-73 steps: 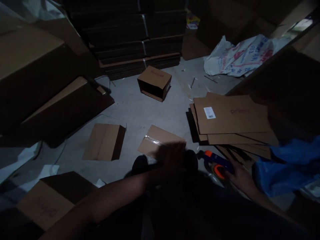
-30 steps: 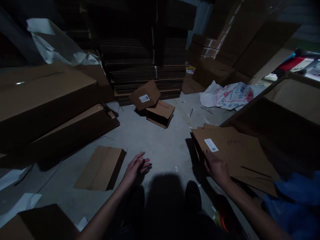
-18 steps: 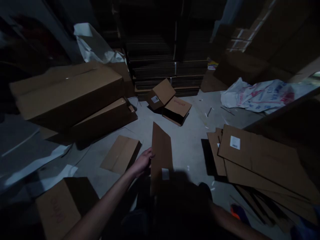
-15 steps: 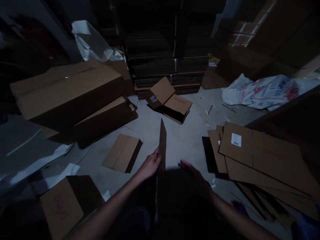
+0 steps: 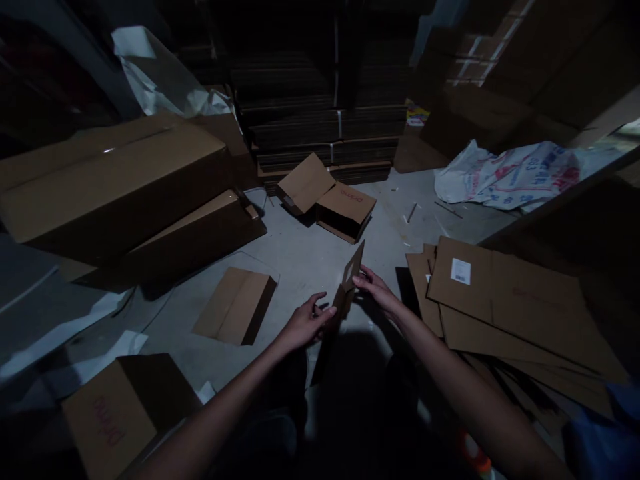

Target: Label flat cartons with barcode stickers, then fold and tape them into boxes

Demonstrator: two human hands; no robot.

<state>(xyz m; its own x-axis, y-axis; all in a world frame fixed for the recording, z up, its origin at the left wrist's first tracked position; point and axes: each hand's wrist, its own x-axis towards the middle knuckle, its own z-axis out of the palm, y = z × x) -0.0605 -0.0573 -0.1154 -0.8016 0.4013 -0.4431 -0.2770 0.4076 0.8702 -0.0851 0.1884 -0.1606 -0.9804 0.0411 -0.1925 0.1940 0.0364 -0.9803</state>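
Right hand (image 5: 376,291): pinching far part of folded cardboard (image 5: 342,297). Left hand (image 5: 310,325): half-curled at near part; unclear whether gripping. Location: tilted between hands, over floor (image 5: 310,250). To the right: flat cardboard pile (image 5: 505,287). Ahead: open box (image 5: 350,205). Caution: if pinched one-sidedly, liable to twist or spring flat.

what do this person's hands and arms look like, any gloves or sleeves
The left hand and right hand are bare, with no gloves. The left forearm and right forearm show no sleeves, watch or bracelet. It's too dim to make out finer marks.
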